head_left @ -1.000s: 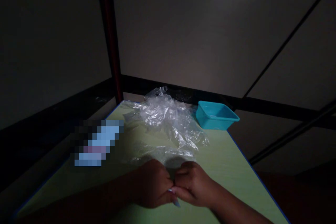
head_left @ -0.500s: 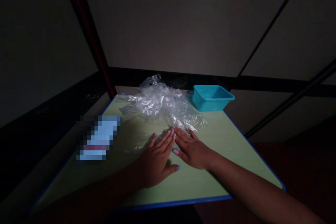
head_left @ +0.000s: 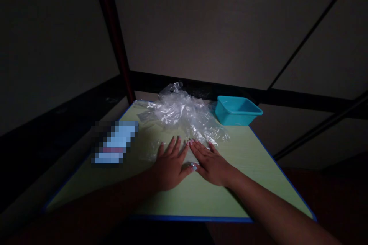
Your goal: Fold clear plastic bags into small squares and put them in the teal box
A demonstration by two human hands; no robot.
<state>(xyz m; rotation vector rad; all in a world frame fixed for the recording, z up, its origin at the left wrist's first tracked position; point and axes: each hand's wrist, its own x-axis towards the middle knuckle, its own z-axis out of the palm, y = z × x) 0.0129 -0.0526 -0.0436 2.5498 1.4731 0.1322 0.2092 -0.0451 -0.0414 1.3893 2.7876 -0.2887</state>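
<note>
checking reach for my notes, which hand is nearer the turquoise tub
Right. The right hand is palm down, nearer the wearer than the turquoise tub and slightly left of it; the left hand is palm down farther left.

Film (head_left: 181, 110): thin clear plastic, wrinkled, glossy
Tub (head_left: 237, 119): smooth plastic, soft sheen
Tabletop (head_left: 195, 203): smooth, matt, faint grain

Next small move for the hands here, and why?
I'd probably slide the left hand outward over the thin clear plastic: it looks creased just left of those spread, palm-down fingers. The right hand, also palm down close beside, could brace.
</note>
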